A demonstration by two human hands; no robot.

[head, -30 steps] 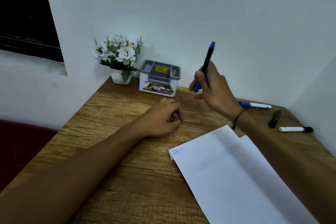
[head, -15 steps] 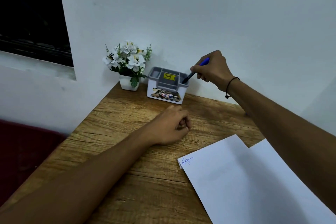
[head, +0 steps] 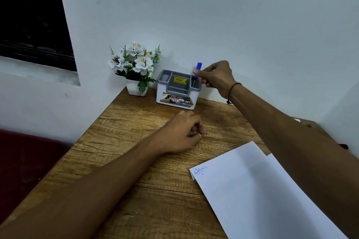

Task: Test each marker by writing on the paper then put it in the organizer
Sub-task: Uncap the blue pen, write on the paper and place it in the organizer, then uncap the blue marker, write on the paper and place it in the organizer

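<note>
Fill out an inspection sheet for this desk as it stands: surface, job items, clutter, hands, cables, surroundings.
Surface: wooden desk, grain visible, set into a wall corner.
Job's things: blue marker stands upright in the right-hand compartment of the organizer; paper lies at front right with blue writing near its corner.
Clutter: potted white flowers beside the organizer, on its left.
Hands: right hand pinches the marker; left hand rests loosely curled on the desk.
Cables: nothing seen.
Surroundings: pale wall, dark window at left, dark red surface beside the desk.
</note>
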